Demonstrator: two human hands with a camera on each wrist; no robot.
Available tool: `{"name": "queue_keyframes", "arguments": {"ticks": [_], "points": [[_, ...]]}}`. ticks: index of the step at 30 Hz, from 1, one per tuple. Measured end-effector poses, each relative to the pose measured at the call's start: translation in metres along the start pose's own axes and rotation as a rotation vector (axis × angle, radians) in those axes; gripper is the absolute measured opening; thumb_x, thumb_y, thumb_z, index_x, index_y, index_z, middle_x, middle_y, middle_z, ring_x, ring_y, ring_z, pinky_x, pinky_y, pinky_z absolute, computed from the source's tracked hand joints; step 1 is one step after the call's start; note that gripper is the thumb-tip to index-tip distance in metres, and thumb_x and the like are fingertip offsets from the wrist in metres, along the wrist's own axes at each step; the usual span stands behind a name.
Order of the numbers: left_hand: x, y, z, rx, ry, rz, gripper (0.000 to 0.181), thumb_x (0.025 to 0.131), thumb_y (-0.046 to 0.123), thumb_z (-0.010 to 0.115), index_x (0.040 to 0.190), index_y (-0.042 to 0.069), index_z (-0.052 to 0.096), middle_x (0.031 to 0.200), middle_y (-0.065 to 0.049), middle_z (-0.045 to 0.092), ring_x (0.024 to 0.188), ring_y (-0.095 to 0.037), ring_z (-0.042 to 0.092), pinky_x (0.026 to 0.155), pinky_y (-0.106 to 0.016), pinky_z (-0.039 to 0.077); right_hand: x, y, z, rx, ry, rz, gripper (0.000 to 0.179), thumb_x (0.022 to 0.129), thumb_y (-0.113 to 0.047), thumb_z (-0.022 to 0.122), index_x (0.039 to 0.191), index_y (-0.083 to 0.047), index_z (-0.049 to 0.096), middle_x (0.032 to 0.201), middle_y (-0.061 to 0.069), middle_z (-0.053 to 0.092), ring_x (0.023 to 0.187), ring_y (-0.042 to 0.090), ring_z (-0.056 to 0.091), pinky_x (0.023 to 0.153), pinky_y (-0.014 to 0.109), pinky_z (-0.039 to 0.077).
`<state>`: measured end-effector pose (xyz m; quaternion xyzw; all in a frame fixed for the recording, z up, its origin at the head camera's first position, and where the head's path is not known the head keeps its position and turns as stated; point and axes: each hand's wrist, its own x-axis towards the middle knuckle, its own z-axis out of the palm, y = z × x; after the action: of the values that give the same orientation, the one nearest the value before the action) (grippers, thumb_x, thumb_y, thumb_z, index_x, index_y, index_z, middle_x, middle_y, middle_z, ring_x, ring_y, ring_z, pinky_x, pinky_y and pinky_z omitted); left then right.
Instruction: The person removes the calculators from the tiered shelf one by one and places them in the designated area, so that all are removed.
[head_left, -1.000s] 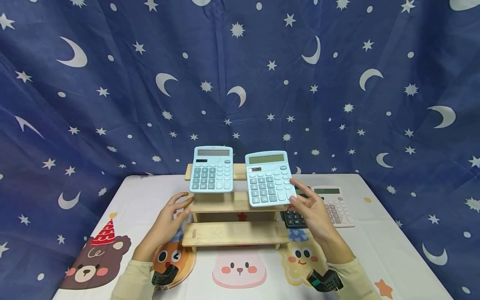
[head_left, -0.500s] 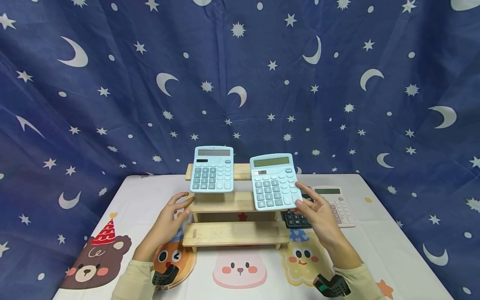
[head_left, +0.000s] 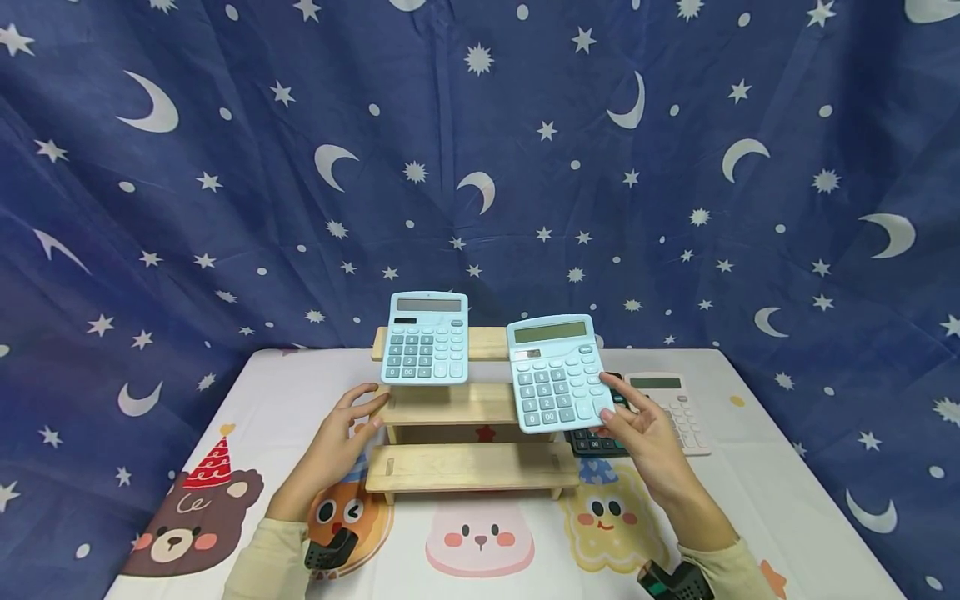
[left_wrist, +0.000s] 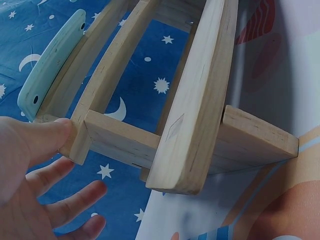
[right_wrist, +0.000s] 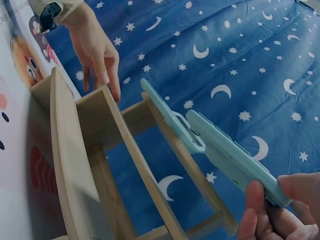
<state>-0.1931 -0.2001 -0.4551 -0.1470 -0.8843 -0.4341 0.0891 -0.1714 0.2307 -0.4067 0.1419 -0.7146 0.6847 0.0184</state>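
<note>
The held calculator [head_left: 557, 375] has shifted rightward and lower, above the right end of the rack [head_left: 472, 468]. The right hand [head_left: 651, 437] pinches its edge between fingers; that one-sided grip could twist loose. The left hand [head_left: 333, 442], fingers apart, touches the rack's left end.

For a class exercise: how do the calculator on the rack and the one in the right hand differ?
The rack calculator rests on the top plank; the held calculator is pinched in the right hand. In the head view, the rack calculator looks nearly straight; the held calculator slants leftward at its top. Both are pale blue, with displays above keys.
</note>
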Motion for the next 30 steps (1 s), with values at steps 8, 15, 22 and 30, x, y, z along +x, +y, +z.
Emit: {"name": "queue_keyframes", "arguments": {"ticks": [8,15,22,30], "points": [[0.001,-0.001,0.000,-0.002,0.020,0.028,0.040,0.099,0.005,0.061,0.139,-0.003,0.059,0.153,-0.024,0.042,0.140,-0.053,0.042,0.097,-0.072,0.045,-0.006,0.000,-0.005,-0.032,0.007,-0.002,0.060,0.103,-0.005,0.055,0.155,0.008,0.028,0.117,-0.016,0.072,0.096,0.000,0.071,0.079,0.020,0.056],[0.001,-0.001,-0.001,-0.008,0.016,0.017,0.040,0.100,0.006,0.060,0.139,-0.003,0.058,0.154,-0.023,0.042,0.140,-0.053,0.041,0.099,-0.072,0.045,-0.011,0.004,-0.009,-0.036,0.017,0.006,0.060,0.103,-0.005,0.055,0.154,0.009,0.027,0.115,-0.017,0.073,0.094,0.000,0.071,0.079,0.019,0.056],[0.000,0.000,-0.001,-0.003,0.018,0.019,0.040,0.100,0.007,0.060,0.139,-0.004,0.058,0.154,-0.024,0.042,0.140,-0.053,0.041,0.099,-0.072,0.045,-0.018,0.009,-0.012,-0.019,0.029,0.034,0.061,0.103,-0.006,0.055,0.155,0.008,0.027,0.118,-0.017,0.072,0.102,0.000,0.071,0.080,0.018,0.056],[0.000,-0.001,0.001,-0.003,0.016,0.023,0.040,0.100,0.007,0.060,0.138,-0.005,0.058,0.153,-0.026,0.041,0.139,-0.054,0.041,0.099,-0.070,0.046,-0.030,0.013,-0.019,0.004,0.029,0.025,0.058,0.103,-0.004,0.054,0.155,0.006,0.029,0.121,-0.015,0.072,0.102,0.002,0.072,0.083,0.019,0.057]]}}
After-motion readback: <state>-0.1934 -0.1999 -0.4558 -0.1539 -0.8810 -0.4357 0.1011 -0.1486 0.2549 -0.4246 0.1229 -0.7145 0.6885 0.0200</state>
